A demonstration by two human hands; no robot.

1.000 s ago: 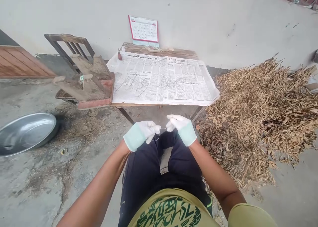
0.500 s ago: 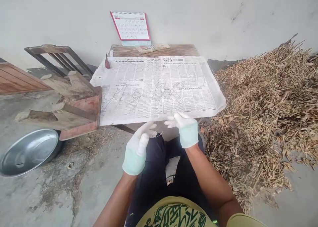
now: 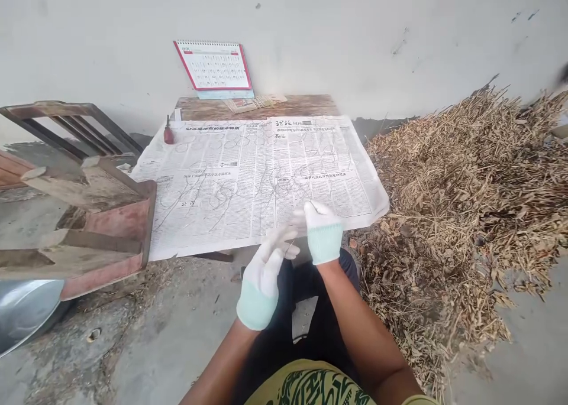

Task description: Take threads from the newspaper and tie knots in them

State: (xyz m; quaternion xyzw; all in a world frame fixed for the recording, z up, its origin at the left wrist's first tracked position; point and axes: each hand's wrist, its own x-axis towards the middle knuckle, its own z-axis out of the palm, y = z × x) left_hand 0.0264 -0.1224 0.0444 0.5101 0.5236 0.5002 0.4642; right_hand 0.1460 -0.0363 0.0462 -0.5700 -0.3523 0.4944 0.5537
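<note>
Both of my hands wear white gloves with mint cuffs and are close together at the front edge of the newspaper [image 3: 213, 230]. My left hand [image 3: 268, 263] has its fingers stretched and its thumb apart; the fingertips are blurred. A short piece of thin strand [image 3: 291, 245] shows by these fingertips; whether they grip it I cannot tell. My right hand [image 3: 322, 227] has thumb and forefinger pressed together, its other fingers smeared. What it pinches is too fine to make out. Thin dark curled strands [image 3: 222, 195], like thread or wire, lie spread over the newspaper.
The newspaper covers a wooden table [image 3: 306, 104] against the wall. A desk calendar [image 3: 215, 68] and a small dark red bottle [image 3: 168, 134] stand toward its back left. At left are an overturned wooden stool [image 3: 110, 222], a chair [image 3: 75, 127] and a metal basin [image 3: 29, 310]. Dry stalks [image 3: 448, 216] are heaped at right.
My left hand has moved up and right, closer to my right hand. The curved strand below the fingers shows less. The view has shifted, so table and stool appear lower and farther left.
</note>
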